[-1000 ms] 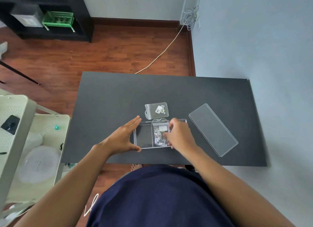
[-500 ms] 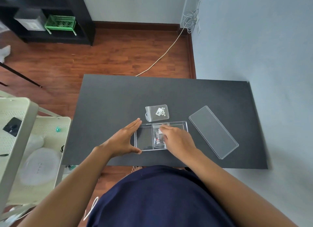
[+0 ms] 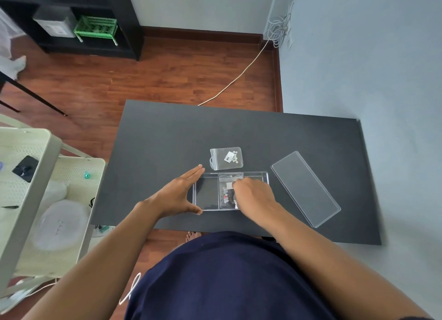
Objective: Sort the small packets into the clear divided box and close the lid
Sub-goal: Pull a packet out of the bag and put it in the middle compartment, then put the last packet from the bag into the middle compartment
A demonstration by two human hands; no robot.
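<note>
The clear divided box [image 3: 206,192] lies on the black table [image 3: 167,138] near its front edge. My left hand [image 3: 178,195] cups the box's left end, thumb at the near corner, fingers along the far corner. A small clear packet [image 3: 226,192] of tiny pieces lies in the middle compartment. My right hand [image 3: 254,196] rests over the box's right part, fingertips pressing on that packet. A second packet [image 3: 226,158] with a white label lies on the table just beyond the box. The clear lid [image 3: 305,187] lies flat to the right, separate from the box.
A pale cart [image 3: 31,190] with a round plastic container and a dark object stands left of the table. A grey wall runs along the right. A cable crosses the wooden floor beyond the table. A black shelf holds a green basket [image 3: 95,29].
My right hand has pushed the packet down from the box's top into the middle compartment and flattened over it. My left hand has stayed at the box's left end.
</note>
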